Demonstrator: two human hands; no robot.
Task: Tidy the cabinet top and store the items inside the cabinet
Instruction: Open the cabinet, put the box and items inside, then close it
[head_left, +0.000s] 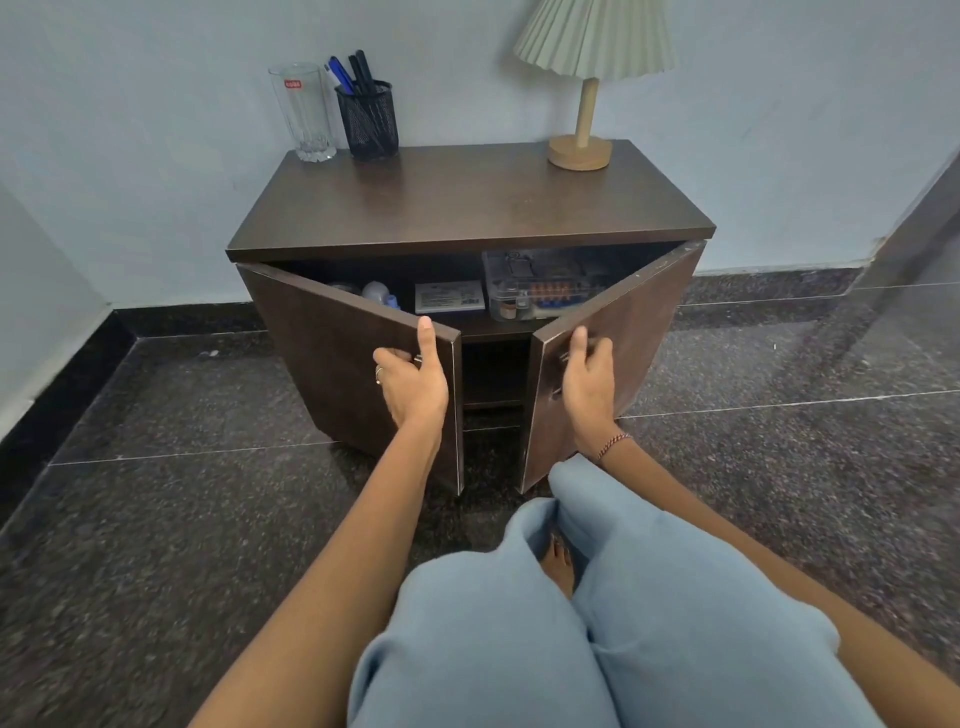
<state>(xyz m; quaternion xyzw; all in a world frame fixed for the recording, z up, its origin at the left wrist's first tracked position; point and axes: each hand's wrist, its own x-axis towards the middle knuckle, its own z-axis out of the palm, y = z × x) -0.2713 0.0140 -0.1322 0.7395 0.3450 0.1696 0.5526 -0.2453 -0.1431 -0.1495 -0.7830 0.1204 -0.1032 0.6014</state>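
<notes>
Light-blue trousers (571, 634) fill the bottom of the frame, with a bare foot (558, 564) showing between the bent knees on the dark speckled floor (156, 519). Both bare forearms reach up the frame to the dark wooden cabinet (467, 208) at centre. The left hand (413, 382) grips the left door (332, 374) by its metal handle, fingers curled round it and thumb pointing up along the door's edge. The right hand (589, 376) grips the right door (639, 338) in the same way, fingers curled at its handle. Both doors stand partly open, with a gap between them. On the upper shelf inside sit a clear plastic box (540, 286) at right, a white card (449, 296) beside it, and small blurred items further left. On the cabinet top, a drinking glass (304, 111) and a black mesh pen holder (369, 122) stand just beside each other at the back left corner, and a lamp (587, 104) stands at the back right.
</notes>
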